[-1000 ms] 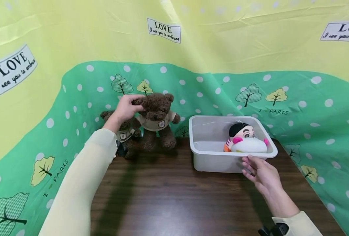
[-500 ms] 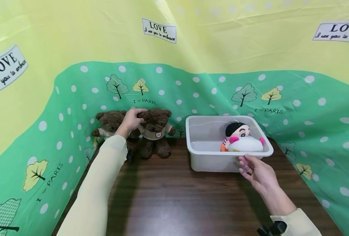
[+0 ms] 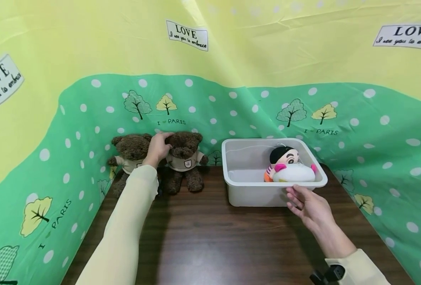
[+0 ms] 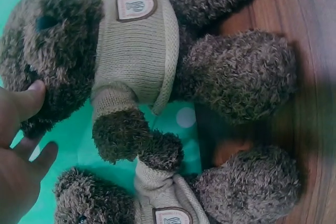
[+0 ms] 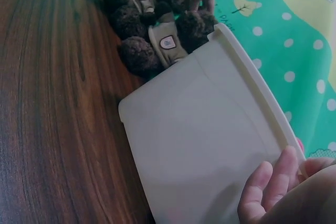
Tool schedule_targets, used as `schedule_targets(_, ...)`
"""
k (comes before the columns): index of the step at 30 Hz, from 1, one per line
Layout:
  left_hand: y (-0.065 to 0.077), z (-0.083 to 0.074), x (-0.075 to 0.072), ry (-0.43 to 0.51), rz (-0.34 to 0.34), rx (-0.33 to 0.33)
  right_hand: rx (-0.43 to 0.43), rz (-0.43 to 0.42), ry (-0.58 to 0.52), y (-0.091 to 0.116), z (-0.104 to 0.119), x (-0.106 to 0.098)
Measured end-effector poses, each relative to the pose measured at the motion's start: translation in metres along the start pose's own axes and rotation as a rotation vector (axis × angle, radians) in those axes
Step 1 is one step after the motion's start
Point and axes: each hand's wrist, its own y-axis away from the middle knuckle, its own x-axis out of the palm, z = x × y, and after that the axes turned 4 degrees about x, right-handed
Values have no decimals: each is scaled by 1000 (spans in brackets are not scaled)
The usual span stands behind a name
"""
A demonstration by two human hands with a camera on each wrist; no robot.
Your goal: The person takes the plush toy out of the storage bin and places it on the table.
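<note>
While the left bear (image 3: 132, 148) and right bear (image 3: 183, 163) stood upright at centre-left, release was outstanding: left hand (image 3: 158, 148) gripped right bear's head, right hand (image 3: 313, 206) pinched the bin (image 3: 255, 196) rim.

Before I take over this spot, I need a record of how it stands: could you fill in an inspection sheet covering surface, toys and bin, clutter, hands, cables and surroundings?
Surface: dark wood-grain table.
Toys and bin: bear nearer the bin and bear farther from it, both brown with beige tops, upright side by side; black-topped doll inside the light grey bin.
Clutter: nothing seen.
Left hand: grips the bear nearer the bin by the side of its head.
Right hand: pinches the bin's front rim.
Cables: nothing seen, only a thin pale string inside the bin.
Surroundings: yellow-and-green printed cloth behind and at both sides.
</note>
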Motion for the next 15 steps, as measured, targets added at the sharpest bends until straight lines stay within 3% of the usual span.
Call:
schedule_targets(4, 1, -1, 0, -84, -20, 10, 13, 0, 4, 1, 1, 0)
schedule_targets(10, 1, -2, -6, -93, 25, 2, 30, -6, 14, 1, 2, -1)
schedule_targets(15, 3, -8, -11, -120, -34, 52, 24, -13, 70, 1, 4, -5)
